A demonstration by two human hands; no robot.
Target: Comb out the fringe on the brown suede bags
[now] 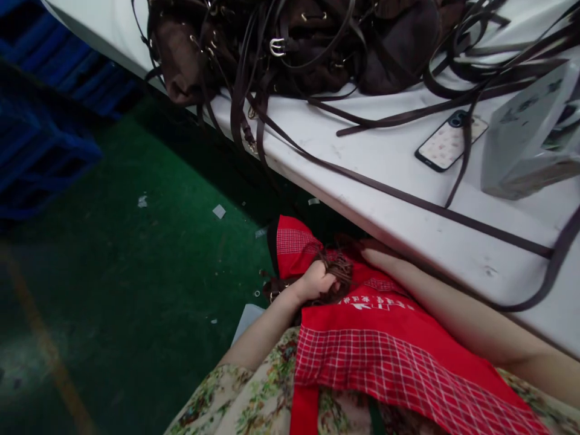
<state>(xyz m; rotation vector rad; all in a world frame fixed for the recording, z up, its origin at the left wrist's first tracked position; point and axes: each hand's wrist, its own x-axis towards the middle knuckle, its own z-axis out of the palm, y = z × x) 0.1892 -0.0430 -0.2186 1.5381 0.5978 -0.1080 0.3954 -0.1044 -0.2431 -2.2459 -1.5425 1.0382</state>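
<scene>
Green floor [136,260] across the left half, dark and scuffed, littered with small pale scraps. Stacked blue crates [45,151] at the far left, deep in shadow. White table [385,160] slanting from top left to lower right, near edge toward the wearer. At its far end, a heap of dark brown bags [299,54] with metal buckles, partly hanging over the rim. Long brown straps [408,199] trailing from the heap over the tabletop, some dropping past the edge, one running the length of the near side. Toward the right, a clear plastic packet [530,139], blurred. Just beside it, a phone [451,143] lying back up in a patterned case, a strap crossing its upper corner. Below the table edge, a red apron [385,344] with a checked band and white lettering, worn over a floral garment [254,399].

Left arm bent in from the lower left, bare forearm beside the apron. Left hand [317,281] clenched in a fist around a bundle of thin brown cords [339,266], pressed against the apron's gathered upper corner. Bundle low in the lap, under the table's rim, well apart from the heap of bags. Right forearm stretched from the lower right along the underside of the table edge. Right hand [374,252] just beside the bundle, shaded beneath the rim; fingers hidden, grip impossible to tell.
</scene>
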